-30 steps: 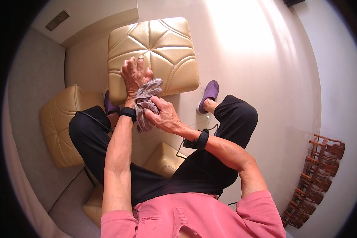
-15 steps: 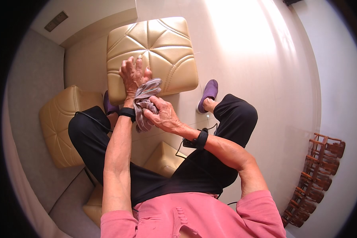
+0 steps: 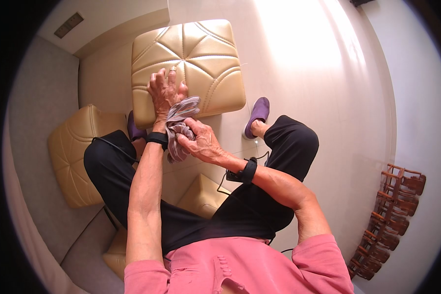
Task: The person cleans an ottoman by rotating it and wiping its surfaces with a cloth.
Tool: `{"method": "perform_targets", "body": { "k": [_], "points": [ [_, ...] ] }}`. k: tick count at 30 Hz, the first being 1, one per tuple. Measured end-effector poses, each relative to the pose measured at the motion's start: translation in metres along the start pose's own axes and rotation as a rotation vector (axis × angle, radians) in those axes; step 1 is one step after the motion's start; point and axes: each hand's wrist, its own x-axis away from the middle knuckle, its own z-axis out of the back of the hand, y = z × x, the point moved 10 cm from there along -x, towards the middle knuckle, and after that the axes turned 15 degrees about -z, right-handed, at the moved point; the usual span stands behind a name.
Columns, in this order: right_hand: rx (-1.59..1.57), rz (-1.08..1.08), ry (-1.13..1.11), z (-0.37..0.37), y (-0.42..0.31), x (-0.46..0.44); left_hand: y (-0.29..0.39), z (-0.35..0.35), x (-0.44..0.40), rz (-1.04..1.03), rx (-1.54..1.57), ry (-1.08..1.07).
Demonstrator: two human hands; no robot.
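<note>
A striped grey-and-white cloth is bunched up in my right hand, whose fingers are closed around it. The cloth lies against my left wrist, and a loose fold of it sticks up beside my left thumb. My left hand rests on the near left part of a gold cushioned stool, fingers bent a little and apart, with a band on one finger. The stool's top has stitched star-like seams. Black straps circle both wrists.
A second gold stool stands at the left, and another gold one shows between my legs. Purple shoes are on the pale floor. A brown wooden rack stands along the right wall. Thin black cables run by my legs.
</note>
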Motion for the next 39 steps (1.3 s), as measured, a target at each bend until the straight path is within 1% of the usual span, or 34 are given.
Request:
{"method": "perform_targets", "body": {
  "k": [14,26,28,32,39],
  "points": [
    [-0.008,-0.029,-0.019,-0.0074,-0.0014,-0.0034,-0.0054,0.0003,0.0006,0.017,0.018,0.002],
    [0.039,0.003,-0.024,-0.0074,-0.004,-0.0029,-0.0044,0.0007,0.0001,0.02,0.011,0.003],
    [0.0,-0.015,-0.019,-0.006,-0.0037,-0.003,-0.0043,0.0,0.0005,0.018,0.002,0.001],
    [0.036,-0.005,-0.033,-0.0078,-0.0023,-0.0039,-0.0049,-0.001,0.0011,0.015,-0.002,-0.006],
    [-0.005,-0.011,-0.028,-0.0084,-0.0017,-0.0045,-0.0049,-0.0009,0.0015,0.01,0.011,0.007]
  ]
}}
